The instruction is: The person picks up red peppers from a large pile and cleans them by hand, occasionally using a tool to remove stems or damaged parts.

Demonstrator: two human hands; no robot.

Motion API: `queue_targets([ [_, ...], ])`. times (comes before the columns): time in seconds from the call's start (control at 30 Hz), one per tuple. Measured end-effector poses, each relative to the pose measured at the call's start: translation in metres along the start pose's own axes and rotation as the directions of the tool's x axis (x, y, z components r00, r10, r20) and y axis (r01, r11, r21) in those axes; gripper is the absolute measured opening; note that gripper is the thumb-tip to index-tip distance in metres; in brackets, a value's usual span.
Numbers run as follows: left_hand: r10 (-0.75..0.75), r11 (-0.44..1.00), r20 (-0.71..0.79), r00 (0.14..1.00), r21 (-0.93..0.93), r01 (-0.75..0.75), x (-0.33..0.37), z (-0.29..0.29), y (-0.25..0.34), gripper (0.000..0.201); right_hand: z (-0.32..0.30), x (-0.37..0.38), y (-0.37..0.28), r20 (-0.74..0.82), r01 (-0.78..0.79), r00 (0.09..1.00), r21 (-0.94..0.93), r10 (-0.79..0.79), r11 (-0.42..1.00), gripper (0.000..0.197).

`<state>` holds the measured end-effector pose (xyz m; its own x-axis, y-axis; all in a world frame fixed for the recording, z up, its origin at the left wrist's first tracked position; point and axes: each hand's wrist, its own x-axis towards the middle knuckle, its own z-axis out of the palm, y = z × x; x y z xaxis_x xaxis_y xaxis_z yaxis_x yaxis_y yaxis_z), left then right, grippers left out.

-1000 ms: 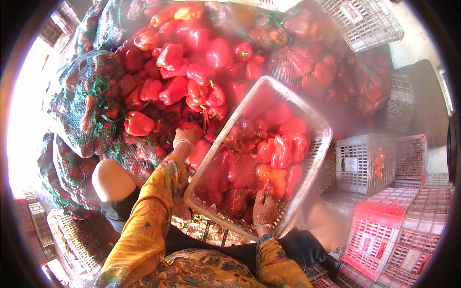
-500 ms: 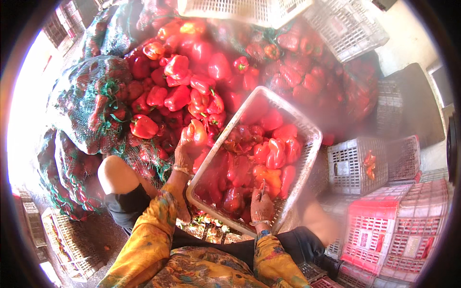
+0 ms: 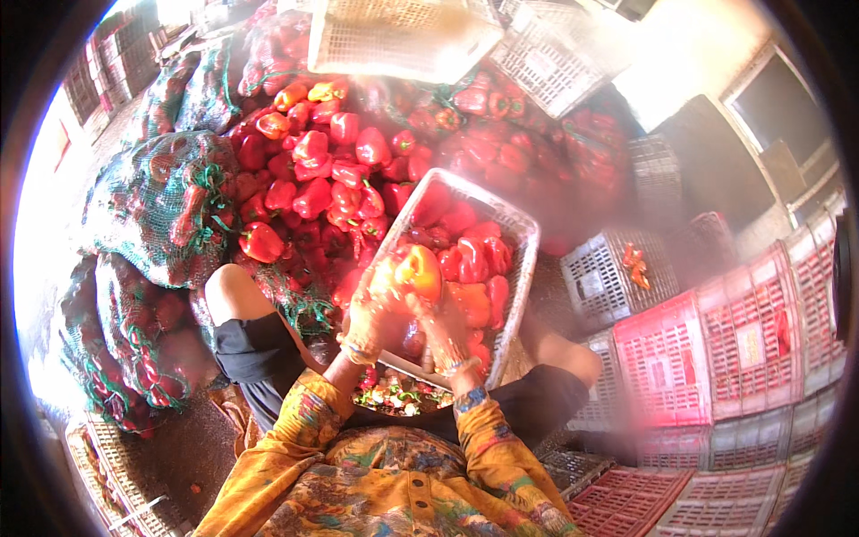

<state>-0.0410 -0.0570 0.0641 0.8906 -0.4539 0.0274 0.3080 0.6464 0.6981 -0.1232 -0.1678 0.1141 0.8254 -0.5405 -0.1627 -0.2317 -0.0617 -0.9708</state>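
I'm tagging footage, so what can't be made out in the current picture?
All in the head view:
Right hand: blur obscures whether it grips anything.
Left hand: blur and glare obscure its fingertips by the yellow-orange pepper.
Bottom of the pepper-filled crate: covered by peppers.
Far side of the white crate: cut off by the upper edge.
Netted peppers: blurred by haze.

1. Left hand [image 3: 365, 324]: fingers blurred against the orange-yellow pepper [image 3: 419, 272] that it held.
2. Right hand [image 3: 439, 336]: blurred; its grip could not be made out.
3. Basket [image 3: 528, 234]: near rim was partly hidden behind the hands.
4. Pale crate [image 3: 403, 40]: cut off above.
5. Scraps [image 3: 403, 398]: pieces were too small to identify.
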Motion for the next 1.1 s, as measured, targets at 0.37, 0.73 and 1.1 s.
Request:
queue_targets([
  [0.37,-0.200,0.933,0.103,0.974,-0.284,0.222,-0.010,0.031,0.004,0.040,0.019,-0.026,0.010,-0.294,0.089,0.954,0.109,-0.053,0.990,0.046],
  [0.73,-0.691,0.522,0.207,0.692,-0.519,0.677,0.013,0.009,-0.054,0.057,-0.015,-0.016,0.017,-0.052,-0.217,0.962,0.448,0.268,0.867,0.032],
  [1.1,0.086,0.929,0.025,0.996,0.360,-0.089,0.017,0.043,-0.010,0.046,-0.045,0.017,0.037,-0.330,-0.143,0.875,0.525,0.355,0.839,0.040],
])
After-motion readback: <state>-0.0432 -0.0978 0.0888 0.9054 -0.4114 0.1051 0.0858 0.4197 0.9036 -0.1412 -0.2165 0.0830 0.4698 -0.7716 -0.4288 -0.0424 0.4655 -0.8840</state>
